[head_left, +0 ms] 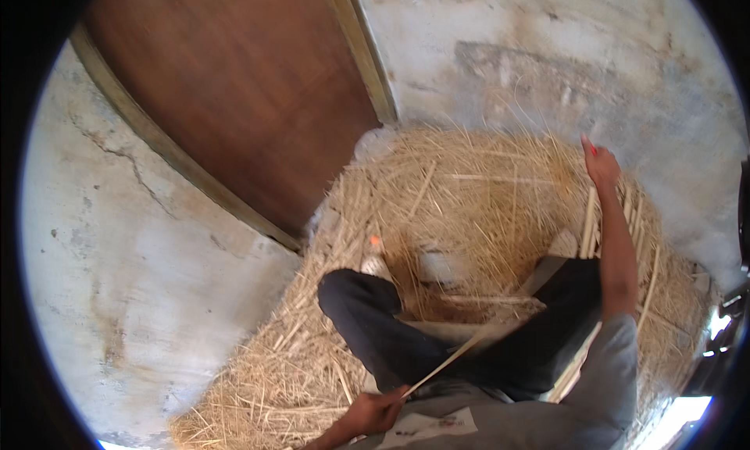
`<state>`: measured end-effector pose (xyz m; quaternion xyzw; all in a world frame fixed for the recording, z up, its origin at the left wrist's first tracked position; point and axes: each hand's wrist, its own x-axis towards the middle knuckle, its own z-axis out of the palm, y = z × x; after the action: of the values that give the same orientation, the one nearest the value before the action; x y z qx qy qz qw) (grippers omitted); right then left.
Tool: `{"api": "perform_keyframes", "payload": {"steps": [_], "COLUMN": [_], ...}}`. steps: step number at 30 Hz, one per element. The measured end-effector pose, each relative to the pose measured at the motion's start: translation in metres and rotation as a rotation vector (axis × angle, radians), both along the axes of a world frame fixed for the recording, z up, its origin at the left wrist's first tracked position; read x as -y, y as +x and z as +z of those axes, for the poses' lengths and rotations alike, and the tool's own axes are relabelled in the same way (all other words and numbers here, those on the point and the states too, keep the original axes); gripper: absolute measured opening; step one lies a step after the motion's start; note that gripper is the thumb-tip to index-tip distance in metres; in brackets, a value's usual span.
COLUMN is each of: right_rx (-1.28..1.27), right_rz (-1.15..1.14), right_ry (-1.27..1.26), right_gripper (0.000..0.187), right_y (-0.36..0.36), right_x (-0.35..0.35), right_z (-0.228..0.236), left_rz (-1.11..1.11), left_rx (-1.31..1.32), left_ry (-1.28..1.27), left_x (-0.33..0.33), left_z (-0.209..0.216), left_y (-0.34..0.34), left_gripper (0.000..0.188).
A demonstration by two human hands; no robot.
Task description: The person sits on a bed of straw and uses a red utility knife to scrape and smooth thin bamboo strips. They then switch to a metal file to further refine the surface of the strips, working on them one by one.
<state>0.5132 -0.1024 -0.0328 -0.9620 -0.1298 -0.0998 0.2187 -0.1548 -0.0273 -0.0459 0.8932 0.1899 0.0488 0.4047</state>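
Note:
My left hand (375,411) is low in the view near my waist, its fingers closed round one end of a thin pale strip (445,362), which looks like split bamboo. The strip slants up and right across my lap. Stretched far out to the right, my right hand (601,169) is closed with a bit of a red object (594,150) showing between the fingers; most of that object is hidden. Beneath this hand lie the heap of pale shavings (469,176) and several pale split poles (589,219).
I sit with bent legs in dark trousers (422,348) amid the shavings. A brown door (234,83) in a wooden frame stands ahead to the left. Stained plaster walls (141,255) close in on both sides. A small orange thing (375,241) lies by my left knee.

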Motion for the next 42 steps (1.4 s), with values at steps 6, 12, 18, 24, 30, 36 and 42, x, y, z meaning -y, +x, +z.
{"api": "perform_keyframes", "payload": {"steps": [6, 12, 18, 24, 30, 36, 42], "right_rx": [-0.098, 0.121, 0.248, 0.265, 0.359, 0.273, 0.266], "right_rz": [0.266, 0.964, 1.241, 1.146, 1.104, 1.187, 1.127], "right_ry": [0.029, 0.209, 0.200, 0.194, 0.260, 0.239, 0.204], "right_gripper": [0.072, 0.042, 0.053, 0.058, 0.057, 0.058, 0.061], "right_y": [-0.040, -0.194, -0.262, -0.248, -0.241, -0.261, -0.247], "right_x": [-0.029, -0.046, -0.051, -0.054, -0.060, -0.052, -0.059], "right_z": [0.002, 0.010, 0.017, 0.025, 0.016, 0.027, 0.027], "left_rz": [0.339, 0.317, 0.371, 0.283, 0.238, 0.337, 0.326], "left_rx": [0.163, 0.289, 0.342, 0.387, 0.353, 0.331, 0.316], "left_ry": [-0.653, -0.923, -1.413, -1.743, -1.788, -1.639, -1.463], "left_x": [-0.008, -0.049, -0.041, -0.037, -0.036, -0.034, -0.031], "left_z": [-0.001, 0.007, 0.039, 0.049, 0.061, 0.062, 0.066], "left_y": [0.049, 0.148, 0.196, 0.202, 0.206, 0.199, 0.195], "left_gripper": [0.029, 0.039, 0.036, 0.035, 0.037, 0.037, 0.036]}}
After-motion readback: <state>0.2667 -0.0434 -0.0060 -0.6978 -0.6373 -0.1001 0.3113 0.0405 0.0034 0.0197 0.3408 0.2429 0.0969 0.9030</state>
